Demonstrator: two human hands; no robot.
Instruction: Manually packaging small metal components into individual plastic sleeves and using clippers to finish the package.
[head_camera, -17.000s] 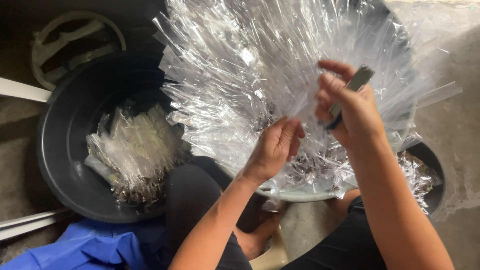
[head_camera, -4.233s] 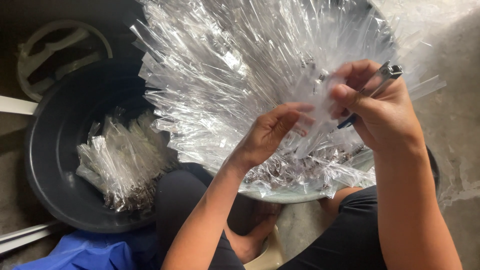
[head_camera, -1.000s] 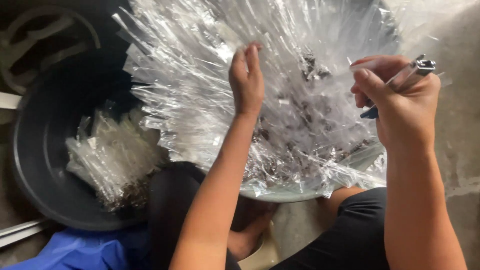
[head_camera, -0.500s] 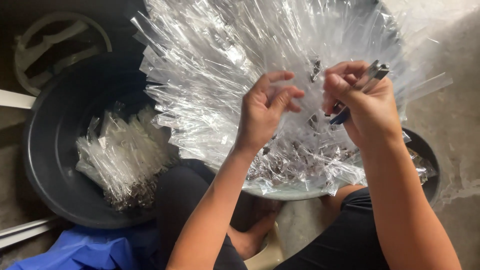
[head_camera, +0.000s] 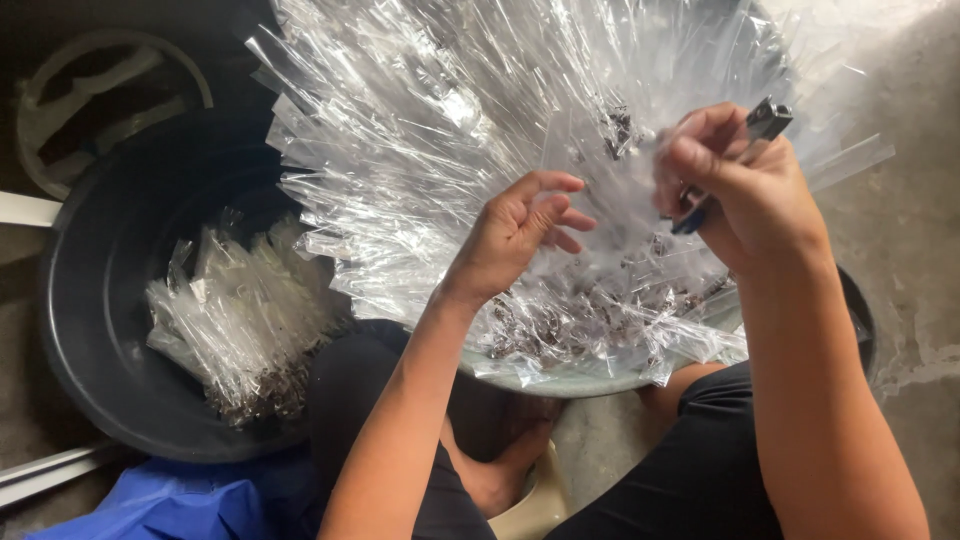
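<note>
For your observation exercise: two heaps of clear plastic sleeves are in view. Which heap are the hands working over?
The large fanned heap in the pale basin, under both hands; the smaller heap lies untouched in the dark tub.

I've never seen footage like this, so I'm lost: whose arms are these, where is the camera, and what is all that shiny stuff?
There is no machine here: a person wears a camera on the head, and it looks down at their own two bare hands and knees. The left hand is open, fingers spread over a big heap of clear, narrow plastic sleeves piled in a pale round basin on the lap. The right hand grips a small metal tool with a blue handle; what kind of tool is hard to tell. To the left stands a dark round tub holding a smaller bundle of clear sleeves.
</note>
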